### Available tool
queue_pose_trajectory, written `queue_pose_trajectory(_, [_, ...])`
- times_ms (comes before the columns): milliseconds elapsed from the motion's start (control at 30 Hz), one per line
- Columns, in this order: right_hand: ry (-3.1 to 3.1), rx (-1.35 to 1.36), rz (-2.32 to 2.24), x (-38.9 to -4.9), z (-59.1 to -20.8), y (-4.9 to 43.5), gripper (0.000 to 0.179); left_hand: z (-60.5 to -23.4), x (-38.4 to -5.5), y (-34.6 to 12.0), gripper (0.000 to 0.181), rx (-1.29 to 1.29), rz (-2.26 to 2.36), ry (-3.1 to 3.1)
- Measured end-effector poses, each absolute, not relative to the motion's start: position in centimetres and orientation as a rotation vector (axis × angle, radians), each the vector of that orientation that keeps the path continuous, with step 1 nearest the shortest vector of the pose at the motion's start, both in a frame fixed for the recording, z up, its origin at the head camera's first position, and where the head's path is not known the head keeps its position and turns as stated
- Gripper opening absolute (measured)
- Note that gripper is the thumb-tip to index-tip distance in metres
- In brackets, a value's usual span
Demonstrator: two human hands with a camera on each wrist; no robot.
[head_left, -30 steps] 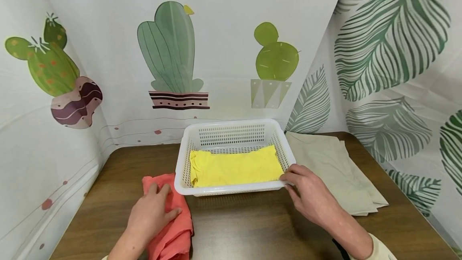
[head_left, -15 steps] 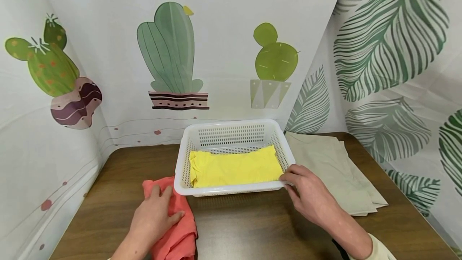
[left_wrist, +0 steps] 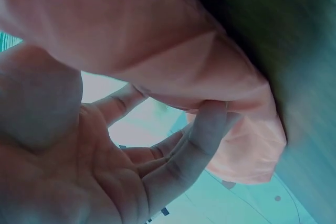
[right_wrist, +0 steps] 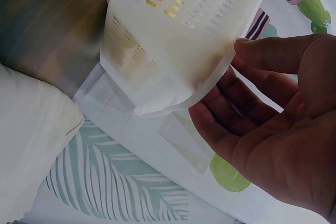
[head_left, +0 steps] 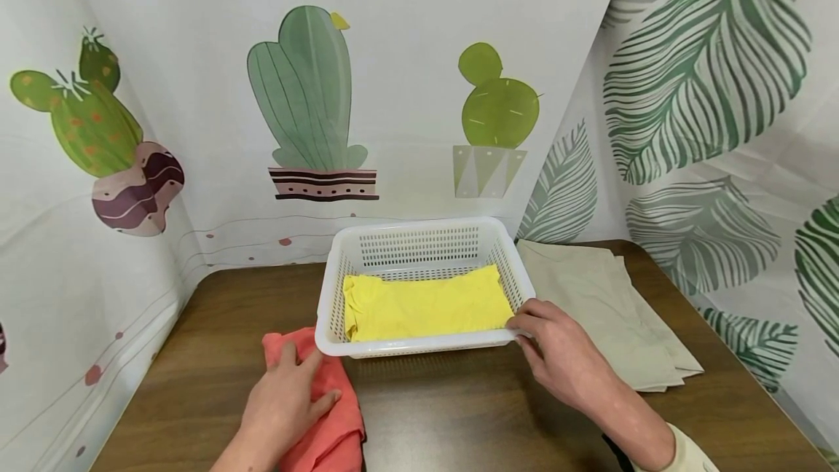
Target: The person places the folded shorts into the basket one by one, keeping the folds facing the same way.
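My left hand (head_left: pixel 278 399) rests on a folded coral-red cloth (head_left: pixel 337 414) at the front left of the table, thumb and fingers spread. In the left wrist view, its fingertips (left_wrist: pixel 212 114) touch the cloth, with a gap below the palm. A white perforated plastic basket (head_left: pixel 419 346) stands in the middle, its near left corner overlapping the red cloth in the head view. Inside lies a folded yellow cloth (head_left: pixel 429 306). With my right hand (head_left: pixel 566 348) I grip the basket's rim (right_wrist: pixel 212 80) at its near right corner, thumb on one side and fingers on the other.
To the basket's right, a folded beige cloth (head_left: pixel 583 304) lies flat on the brown wooden table (head_left: pixel 446 414). White curtains (head_left: pixel 406 79) printed with cacti and leaves hang behind the table and along its sides.
My left hand and the red cloth have slid slightly right and toward me together. My right hand stays at the basket's corner, and the basket keeps its place.
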State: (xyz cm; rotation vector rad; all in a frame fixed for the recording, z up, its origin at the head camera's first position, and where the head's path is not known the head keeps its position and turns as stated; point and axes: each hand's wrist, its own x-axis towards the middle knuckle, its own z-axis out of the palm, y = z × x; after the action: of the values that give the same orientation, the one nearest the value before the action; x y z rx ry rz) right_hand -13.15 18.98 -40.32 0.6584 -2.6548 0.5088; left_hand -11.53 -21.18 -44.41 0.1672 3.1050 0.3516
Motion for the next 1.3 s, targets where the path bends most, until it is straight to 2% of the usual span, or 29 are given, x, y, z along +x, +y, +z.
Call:
queue_pose_trajectory(600, [-2.661,0.650,0.514,-13.1,-40.3,18.9,0.025,-44.4,-11.3,-20.6,0.061,0.190,0.341,3.056])
queue_pose_trajectory(700, [-2.662,0.650,0.518,-13.1,-40.3,18.9,0.025,-44.4,-11.2,-20.5,0.051,0.216,0.361,3.074])
queue_pose_trajectory(833, [-2.660,0.654,0.520,-13.1,-40.2,18.9,0.026,-44.3,-10.8,-20.5,0.025,0.277,0.377,3.110])
queue_pose_trajectory(900, [-2.659,0.655,0.519,-13.1,-40.2,18.9,0.026,-44.1,-10.6,-20.5,0.020,0.297,0.367,3.100])
queue_pose_trajectory(967, [-2.657,0.655,0.517,-13.1,-40.2,18.9,0.025,-43.9,-10.5,-20.5,0.025,0.314,0.350,3.078])
queue_pose_trajectory(1167, [-2.654,0.656,0.522,-13.1,-40.2,19.0,0.025,-43.6,-10.4,-20.6,0.059,0.351,0.382,2.981])
queue_pose_trajectory(1300, [-2.658,0.650,0.526,-13.1,-40.3,18.9,0.025,-43.5,-10.2,-20.6,0.059,0.396,0.406,2.962])
